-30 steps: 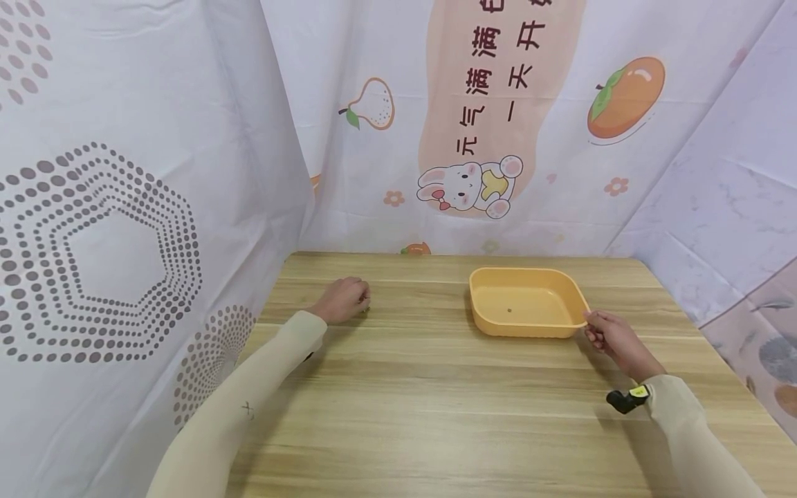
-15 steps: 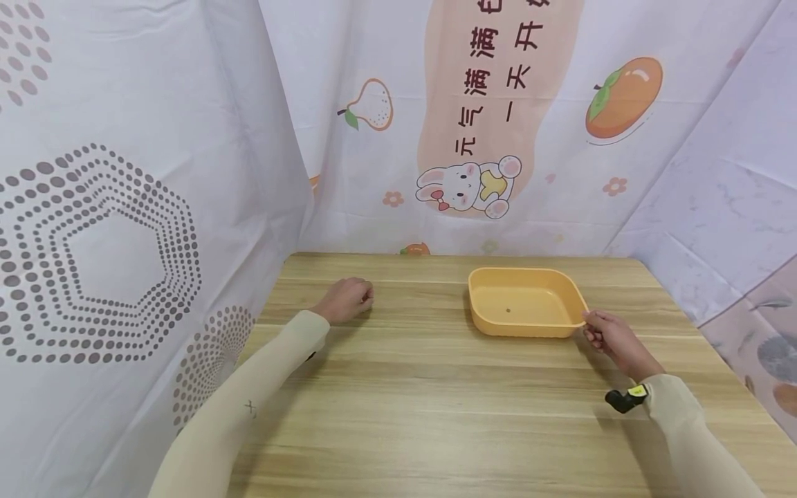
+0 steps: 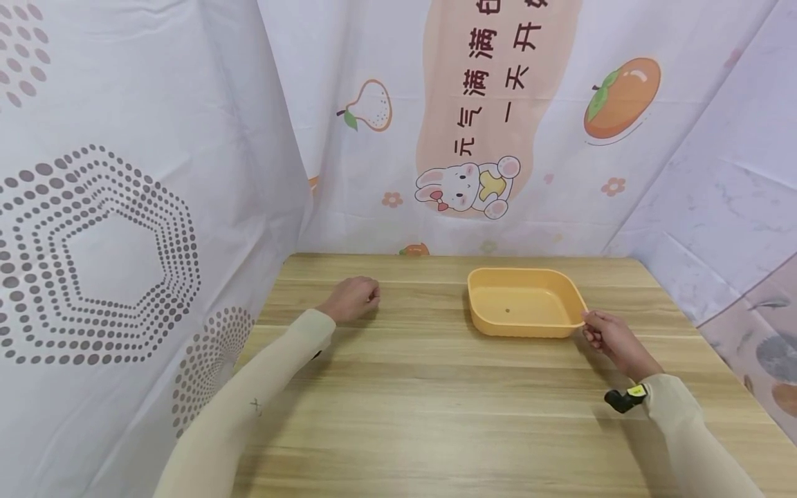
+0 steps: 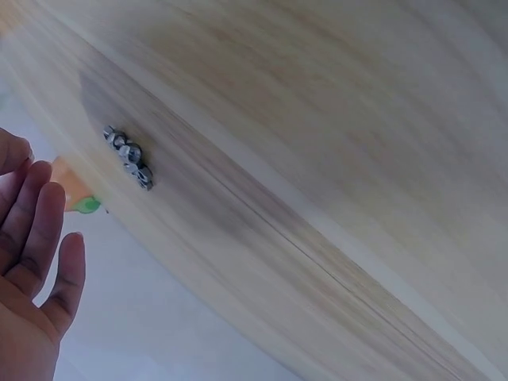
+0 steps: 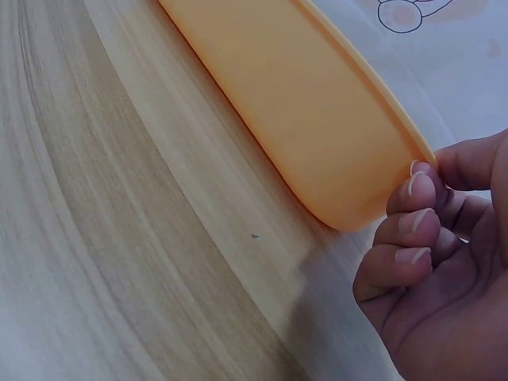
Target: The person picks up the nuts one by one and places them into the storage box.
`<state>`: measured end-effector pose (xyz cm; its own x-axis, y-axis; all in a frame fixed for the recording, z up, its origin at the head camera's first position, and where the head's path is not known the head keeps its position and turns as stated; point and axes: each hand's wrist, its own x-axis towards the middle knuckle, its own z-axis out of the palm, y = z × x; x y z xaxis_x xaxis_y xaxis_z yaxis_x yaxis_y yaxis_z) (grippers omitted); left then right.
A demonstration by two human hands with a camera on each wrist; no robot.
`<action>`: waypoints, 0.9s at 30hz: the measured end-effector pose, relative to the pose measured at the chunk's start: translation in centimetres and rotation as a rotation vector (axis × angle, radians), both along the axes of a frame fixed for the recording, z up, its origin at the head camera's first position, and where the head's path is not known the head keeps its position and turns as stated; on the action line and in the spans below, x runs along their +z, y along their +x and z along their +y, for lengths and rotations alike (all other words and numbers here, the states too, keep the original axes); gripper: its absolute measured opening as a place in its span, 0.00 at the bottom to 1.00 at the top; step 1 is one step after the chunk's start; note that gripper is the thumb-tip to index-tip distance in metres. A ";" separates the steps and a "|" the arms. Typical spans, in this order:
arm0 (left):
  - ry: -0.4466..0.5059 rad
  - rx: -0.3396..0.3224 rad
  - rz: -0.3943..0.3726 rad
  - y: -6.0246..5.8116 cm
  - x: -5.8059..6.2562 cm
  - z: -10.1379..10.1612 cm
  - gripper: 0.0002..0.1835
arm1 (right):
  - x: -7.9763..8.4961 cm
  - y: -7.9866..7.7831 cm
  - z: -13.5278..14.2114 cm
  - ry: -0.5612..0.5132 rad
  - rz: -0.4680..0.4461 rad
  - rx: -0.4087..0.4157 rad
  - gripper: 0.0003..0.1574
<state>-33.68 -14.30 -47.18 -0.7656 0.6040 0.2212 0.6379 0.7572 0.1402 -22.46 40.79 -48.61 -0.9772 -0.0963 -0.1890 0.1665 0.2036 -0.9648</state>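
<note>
A yellow rectangular tray (image 3: 526, 330) stands on the right half of the wooden table. My right hand (image 3: 615, 342) pinches its near right corner by the rim; in the right wrist view, thumb and forefinger meet at the rim of the tray (image 5: 302, 119). My left hand (image 3: 351, 299) is low over the table's left side. Its fingers (image 4: 24, 214) are loosely bent, with nothing visible in them. Just beyond the fingertips, in the left wrist view, a small silvery piece of knobby, link-like parts (image 4: 128, 157) appears on the wood, apart from the hand. In the head view the left hand hides it.
Printed cloths hang behind the table (image 3: 436, 387) and along both sides, the left one (image 3: 118, 263) close to my left arm. A dark wrist camera (image 3: 625, 399) sticks out from my right wrist. The tray's bottom has a small dark dot.
My left hand has shifted slightly to the right, and a small bit seen beside it earlier is now hidden. The right hand and tray stay in place.
</note>
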 end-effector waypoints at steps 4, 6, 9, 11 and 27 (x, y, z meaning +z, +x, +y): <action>0.004 -0.005 0.004 -0.1 0.0 0.4 0.05 | 0.1 0.0 0.0 -0.023 0.005 0.009 0.22; -0.004 -0.005 0.004 0.0 -0.1 0.6 0.05 | 0.2 -0.1 0.1 -0.034 0.005 0.011 0.22; -0.012 -0.002 -0.008 0.2 0.1 0.8 0.05 | 0.1 -0.2 0.2 -0.043 0.008 0.017 0.22; -0.011 0.000 -0.015 0.3 0.2 1.0 0.05 | 0.0 -0.2 0.2 -0.046 0.008 0.013 0.22; 0.018 0.003 -0.022 0.4 0.6 1.7 0.05 | -0.4 -0.6 0.5 -0.069 -0.024 0.009 0.21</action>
<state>-33.26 -12.60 -46.61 -0.7723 0.5977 0.2151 0.6322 0.7564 0.1678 -23.03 41.26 -48.99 -0.9716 -0.1184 -0.2047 0.1880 0.1385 -0.9724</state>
